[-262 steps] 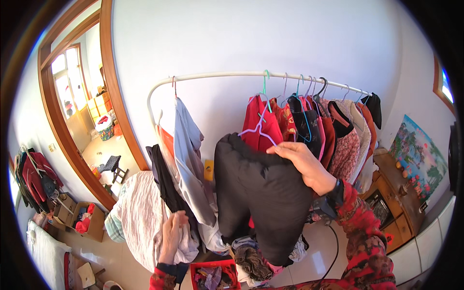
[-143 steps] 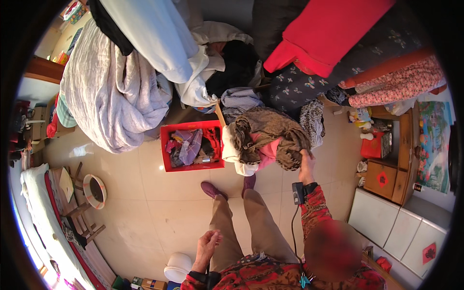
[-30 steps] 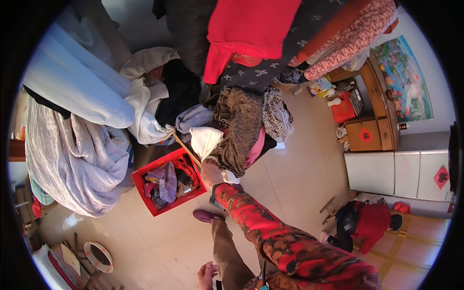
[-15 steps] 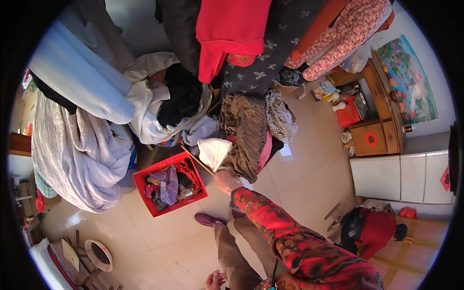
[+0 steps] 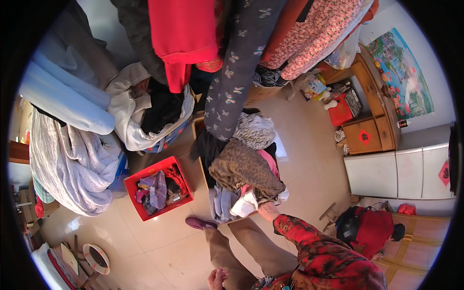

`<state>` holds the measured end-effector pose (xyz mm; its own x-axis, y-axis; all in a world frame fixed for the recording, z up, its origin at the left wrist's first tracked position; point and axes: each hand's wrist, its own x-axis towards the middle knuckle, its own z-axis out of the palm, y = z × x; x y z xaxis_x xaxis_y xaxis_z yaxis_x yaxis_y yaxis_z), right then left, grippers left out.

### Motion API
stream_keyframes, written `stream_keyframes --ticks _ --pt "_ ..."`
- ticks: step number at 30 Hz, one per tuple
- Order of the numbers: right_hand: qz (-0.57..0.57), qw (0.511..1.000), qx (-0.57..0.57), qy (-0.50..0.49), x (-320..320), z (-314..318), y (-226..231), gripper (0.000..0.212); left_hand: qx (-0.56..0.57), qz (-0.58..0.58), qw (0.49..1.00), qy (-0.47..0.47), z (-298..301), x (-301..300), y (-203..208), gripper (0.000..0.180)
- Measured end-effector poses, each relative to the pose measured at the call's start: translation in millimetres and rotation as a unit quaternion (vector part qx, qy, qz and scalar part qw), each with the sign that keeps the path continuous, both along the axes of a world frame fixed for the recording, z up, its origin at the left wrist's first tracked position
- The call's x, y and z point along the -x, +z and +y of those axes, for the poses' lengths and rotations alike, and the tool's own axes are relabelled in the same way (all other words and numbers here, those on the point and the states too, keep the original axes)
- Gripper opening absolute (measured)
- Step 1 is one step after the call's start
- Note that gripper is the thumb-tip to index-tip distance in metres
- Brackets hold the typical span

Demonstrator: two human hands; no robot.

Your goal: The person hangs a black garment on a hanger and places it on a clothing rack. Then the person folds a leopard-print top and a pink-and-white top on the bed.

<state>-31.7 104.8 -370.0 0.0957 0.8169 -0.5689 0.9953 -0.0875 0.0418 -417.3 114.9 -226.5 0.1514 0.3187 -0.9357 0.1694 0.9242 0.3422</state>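
A cardboard box [image 5: 198, 162] heaped with clothes stands on the floor before my feet. My right hand [image 5: 267, 210] is closed at its near rim, fingers partly hidden by cloth. Beside that hand lie a brown leopard-print garment [image 5: 246, 169], a white cloth [image 5: 244, 205] and a striped blue-grey garment [image 5: 222, 202]. Farther back in the box are a grey-white patterned cloth [image 5: 255, 130], a pink piece [image 5: 268, 162] and black fabric [image 5: 211, 149]. My left hand [image 5: 217, 279] hangs low by my leg, fingers loosely curled and apart, nothing visible in it.
Left of the box sits a red box [image 5: 159, 212] of small items. Behind it are a white bag [image 5: 145, 137] of dark clothes and a pale draped cloth [image 5: 72, 164]. Garments hang overhead, including a red one [image 5: 183, 29]. A person in red [image 5: 372, 232] is at lower right.
The clothes-filled box has come nearer and turned, with my right hand at its rim moving right and closer to me. My view has also shifted. My left hand stays low.
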Motion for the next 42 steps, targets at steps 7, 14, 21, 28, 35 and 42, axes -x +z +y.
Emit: stream_keyframes --ticks 7,14,21,28,35,42 --pt "-0.037 0.997 -0.012 -0.061 -12 -28 0 0.026 -0.011 0.007 0.999 -0.047 8 -21 -7 0.028" --pt "0.079 0.990 -0.112 -0.037 -7 -31 54 0.025 -0.022 0.009 0.997 -0.072 8 -35 -3 0.031" --pt "0.171 0.967 -0.176 -0.066 18 -33 65 0.034 -0.038 0.033 0.998 -0.047 -6 -27 12 0.032" --pt "0.079 0.995 -0.058 0.026 18 -27 37 0.042 -0.004 0.020 1.000 0.012 -40 5 15 0.030" --pt "-0.005 0.997 0.074 0.026 46 -10 -22 0.024 0.019 0.017 0.997 0.067 -79 60 7 0.030" --pt "-0.106 0.980 -0.067 0.154 77 -28 -46 0.011 0.020 0.039 0.992 0.118 -144 164 -7 0.032"
